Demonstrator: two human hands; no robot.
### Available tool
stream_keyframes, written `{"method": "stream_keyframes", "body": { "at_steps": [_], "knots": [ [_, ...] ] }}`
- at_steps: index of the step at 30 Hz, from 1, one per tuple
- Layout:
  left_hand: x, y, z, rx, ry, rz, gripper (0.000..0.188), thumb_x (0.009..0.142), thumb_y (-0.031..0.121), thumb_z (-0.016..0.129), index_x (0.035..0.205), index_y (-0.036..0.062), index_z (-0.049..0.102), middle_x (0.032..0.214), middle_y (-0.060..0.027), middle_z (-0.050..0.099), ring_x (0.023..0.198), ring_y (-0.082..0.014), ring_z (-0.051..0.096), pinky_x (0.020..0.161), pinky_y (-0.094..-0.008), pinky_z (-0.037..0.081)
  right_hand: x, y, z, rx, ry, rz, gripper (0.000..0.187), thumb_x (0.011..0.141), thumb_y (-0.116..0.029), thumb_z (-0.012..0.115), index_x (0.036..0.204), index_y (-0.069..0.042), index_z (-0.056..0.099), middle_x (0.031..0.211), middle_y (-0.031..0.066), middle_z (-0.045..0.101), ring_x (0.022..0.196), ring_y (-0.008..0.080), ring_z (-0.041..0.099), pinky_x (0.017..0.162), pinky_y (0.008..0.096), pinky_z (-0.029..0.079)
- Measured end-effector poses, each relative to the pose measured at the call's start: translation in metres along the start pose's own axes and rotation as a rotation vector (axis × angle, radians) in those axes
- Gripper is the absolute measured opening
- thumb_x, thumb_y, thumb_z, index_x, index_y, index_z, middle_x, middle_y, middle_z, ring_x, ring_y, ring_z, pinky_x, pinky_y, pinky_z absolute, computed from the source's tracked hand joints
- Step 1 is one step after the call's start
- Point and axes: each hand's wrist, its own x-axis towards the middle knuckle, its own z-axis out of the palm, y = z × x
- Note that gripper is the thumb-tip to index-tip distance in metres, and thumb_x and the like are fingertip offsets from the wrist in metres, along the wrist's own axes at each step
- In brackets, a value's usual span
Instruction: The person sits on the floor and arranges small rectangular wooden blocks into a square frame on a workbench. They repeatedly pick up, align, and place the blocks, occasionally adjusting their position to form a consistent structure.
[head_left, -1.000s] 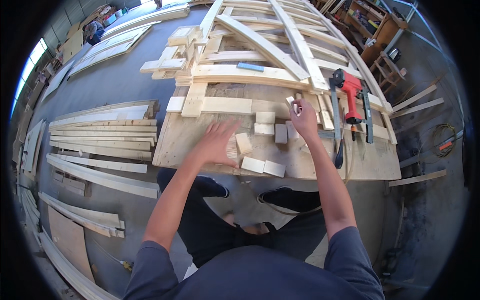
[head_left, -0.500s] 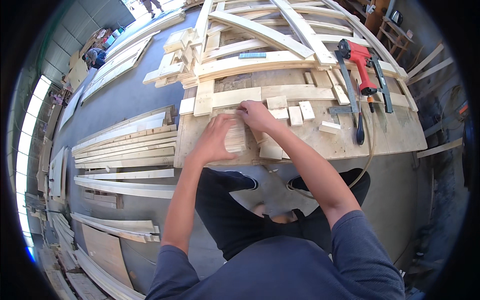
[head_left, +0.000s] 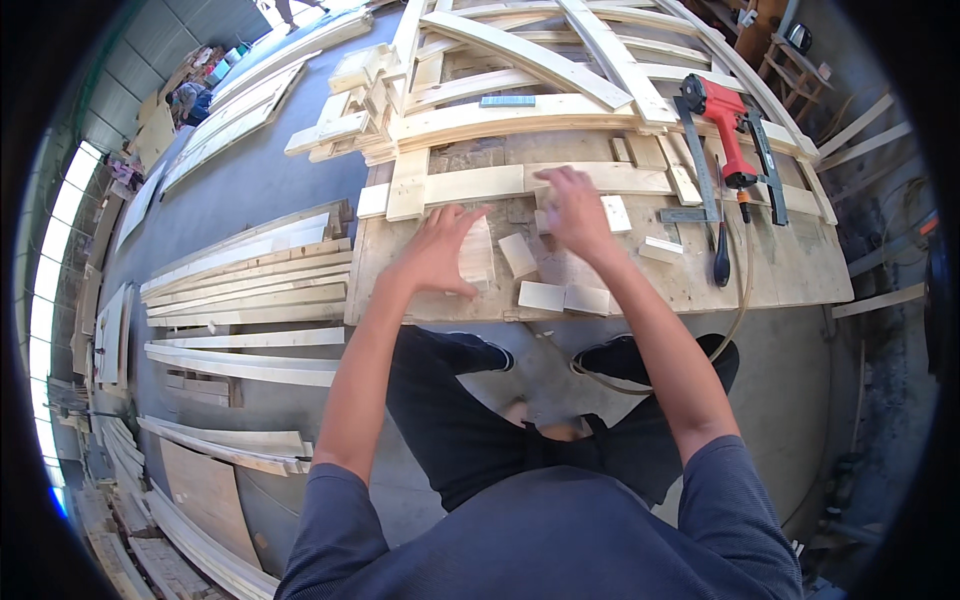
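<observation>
My left hand (head_left: pixel 432 256) curves round a stack of small, thin wooden pieces (head_left: pixel 478 258) near the bench's front edge. Its thumb is at the near end and its fingers at the far end. Farther right, my right hand (head_left: pixel 578 212) is over loose wooden blocks, blurred by motion, and what its fingers hold does not show. One pale block (head_left: pixel 518 256) lies tilted between my hands. Two more, a left block (head_left: pixel 541 296) and a right block (head_left: pixel 587 300), lie side by side at the front edge.
On the bench's right are a red nail gun (head_left: pixel 722 125) with a hose, a metal square (head_left: pixel 700 180) and a black-handled screwdriver (head_left: pixel 721 255). A wooden frame (head_left: pixel 520 120) spans the back. Long boards (head_left: pixel 250 280) are stacked at left; a person (head_left: pixel 188 103) is far off.
My right hand has left the stack beside my left hand and moved right, over the loose blocks. Some blocks near it have shifted. My left hand stays by the stack.
</observation>
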Motion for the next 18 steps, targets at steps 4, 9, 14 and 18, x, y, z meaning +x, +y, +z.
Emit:
{"method": "stream_keyframes", "body": {
  "at_steps": [4, 9, 14, 18],
  "knots": [
    [0.031, -0.002, -0.006, -0.048, 0.004, 0.004, 0.135, 0.06, 0.033, 0.1, 0.176, 0.0197, 0.033, 0.162, -0.0204, 0.045, 0.154, -0.0427, 0.042, 0.132, -0.0496, 0.038, 0.01, 0.037, -0.012, -0.103, -0.082, 0.141, 0.046, 0.096, -0.01, 0.073, 0.141, -0.004, 0.07, 0.135, 0.0199, 0.071, 0.126, 0.0423, 0.065, 0.112, 0.0522, 0.054],
    [0.031, -0.017, 0.007, 0.077, 0.056, -0.001, 0.133, 0.064, 0.037, 0.098, 0.178, 0.0213, 0.031, 0.183, -0.021, 0.026, 0.17, -0.0428, 0.023, 0.142, -0.0539, 0.019, 0.004, 0.037, -0.015, 0.019, -0.111, 0.164, 0.037, 0.096, -0.006, 0.075, 0.133, -0.006, 0.076, 0.114, 0.0186, 0.07, 0.116, 0.0394, 0.07, 0.103, 0.0481, 0.057],
    [0.02, 0.03, 0.004, 0.17, 0.118, 0.08, 0.102, 0.08, 0.052, 0.087, 0.168, 0.0163, 0.051, 0.18, -0.018, 0.038, 0.171, -0.0392, 0.025, 0.141, -0.0623, 0.002, -0.002, 0.031, -0.032, 0.393, -0.142, 0.305, 0.034, 0.098, -0.005, 0.074, 0.132, -0.005, 0.076, 0.113, 0.0182, 0.072, 0.1, 0.0371, 0.073, 0.093, 0.0464, 0.059],
    [0.031, 0.053, 0.02, 0.23, 0.076, 0.1, 0.083, 0.087, 0.056, 0.082, 0.155, 0.0116, 0.064, 0.165, -0.0167, 0.056, 0.168, -0.0398, 0.032, 0.139, -0.0683, -0.006, -0.01, 0.034, -0.027, 0.123, -0.226, 0.134, 0.034, 0.1, -0.017, 0.076, 0.132, -0.008, 0.074, 0.117, 0.0154, 0.075, 0.11, 0.0364, 0.071, 0.099, 0.0482, 0.056]
  ]
}}
